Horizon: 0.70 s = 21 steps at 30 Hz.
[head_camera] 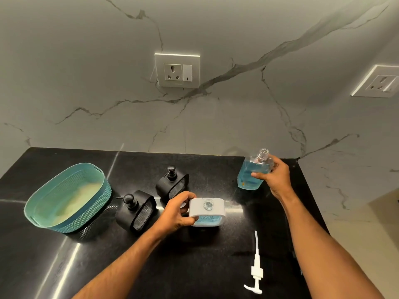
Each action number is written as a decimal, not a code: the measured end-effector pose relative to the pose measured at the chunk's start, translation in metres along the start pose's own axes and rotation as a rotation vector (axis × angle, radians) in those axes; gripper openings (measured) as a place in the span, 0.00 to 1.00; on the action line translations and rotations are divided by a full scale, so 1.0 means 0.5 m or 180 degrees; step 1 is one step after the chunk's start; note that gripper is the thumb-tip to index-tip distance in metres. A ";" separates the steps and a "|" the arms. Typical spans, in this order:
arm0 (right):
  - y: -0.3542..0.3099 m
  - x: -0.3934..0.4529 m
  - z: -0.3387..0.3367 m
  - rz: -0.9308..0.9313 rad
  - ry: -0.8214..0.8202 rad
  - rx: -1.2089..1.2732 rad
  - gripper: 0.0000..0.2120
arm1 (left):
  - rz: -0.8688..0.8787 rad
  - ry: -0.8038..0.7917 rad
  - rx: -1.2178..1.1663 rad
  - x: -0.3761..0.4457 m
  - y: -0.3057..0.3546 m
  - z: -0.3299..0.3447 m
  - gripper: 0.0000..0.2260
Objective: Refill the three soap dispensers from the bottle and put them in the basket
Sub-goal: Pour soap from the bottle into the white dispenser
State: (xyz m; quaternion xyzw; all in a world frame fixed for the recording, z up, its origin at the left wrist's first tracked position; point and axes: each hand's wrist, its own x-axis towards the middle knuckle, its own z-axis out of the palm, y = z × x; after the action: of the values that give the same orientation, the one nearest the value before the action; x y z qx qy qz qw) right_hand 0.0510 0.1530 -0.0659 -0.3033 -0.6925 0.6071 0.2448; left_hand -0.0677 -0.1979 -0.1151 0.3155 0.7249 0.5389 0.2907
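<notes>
black dispensers [155, 197] (pumps on) beside basket [69, 197].

no legible text anywhere, bottle [251, 172] label too blurred to read, dispensers & basket unmarked

I see two bare forearms, no sleeves, watch or rings showing; left hand [178, 209] and right hand [275, 174] both ungloved, fine hair along the arms.
</notes>
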 end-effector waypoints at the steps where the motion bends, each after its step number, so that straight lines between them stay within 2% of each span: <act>1: 0.001 0.000 0.000 0.0014 -0.0007 0.0018 0.36 | 0.0012 -0.0006 0.0003 0.000 -0.003 -0.001 0.20; 12: -0.004 0.001 -0.005 0.0062 -0.0251 0.0087 0.37 | 0.0171 -0.0092 0.0144 0.004 -0.010 -0.008 0.21; 21: -0.020 -0.013 -0.017 0.0105 -0.0440 -0.0088 0.41 | 0.0340 -0.0172 0.0669 0.008 0.001 -0.002 0.23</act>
State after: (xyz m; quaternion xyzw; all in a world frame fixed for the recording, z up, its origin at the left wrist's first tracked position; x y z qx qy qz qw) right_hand 0.0603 0.1537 -0.0545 -0.2753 -0.7109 0.6210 0.1822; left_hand -0.0707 -0.1953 -0.1147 0.3968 0.7515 0.4660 0.2464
